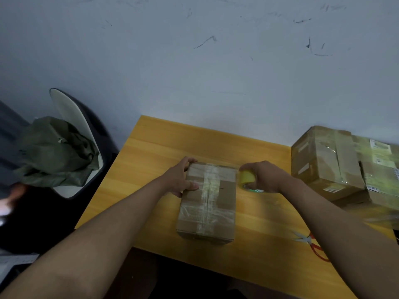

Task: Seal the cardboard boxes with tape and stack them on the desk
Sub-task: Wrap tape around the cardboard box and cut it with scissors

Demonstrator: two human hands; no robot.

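A small cardboard box [224,203] lies in the middle of the yellow wooden desk [151,152], with clear tape running along its top seam and across it. My left hand [180,180] grips the box's far left corner, fingers over the far edge and thumb on the top. My right hand [264,176] holds a yellowish roll of tape [247,176] just right of the box's far right corner, near the desk surface. A stack of taped cardboard boxes [336,162] stands at the right of the desk.
Red-handled scissors [308,241] lie on the desk near its front right, partly under my right forearm. A white chair [71,117] with a green cloth [54,152] draped on it stands left of the desk. A grey wall runs behind.
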